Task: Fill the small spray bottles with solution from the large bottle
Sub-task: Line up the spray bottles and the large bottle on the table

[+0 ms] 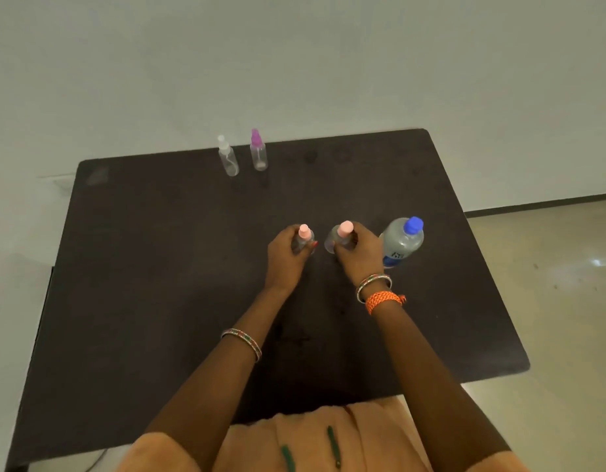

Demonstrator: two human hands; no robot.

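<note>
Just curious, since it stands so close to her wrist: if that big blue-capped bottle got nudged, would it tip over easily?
Probably fairly steady: the large bottle looks mostly full, so it is likely heavy for its size. Still, it is tall and stands upright right beside the right hand, so a hard bump could topple it. Its blue cap is on, so it should hardly spill.

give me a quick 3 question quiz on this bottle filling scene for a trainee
1. True or false: the large bottle has its blue cap on.
2. How many small spray bottles stand untouched at the far edge of the table? A) one B) two C) three
3. What does the left hand hold?

Key:
1. True.
2. B: the clear bottle and the purple-capped bottle.
3. A pink-capped spray bottle; the right hand holds another.
</note>
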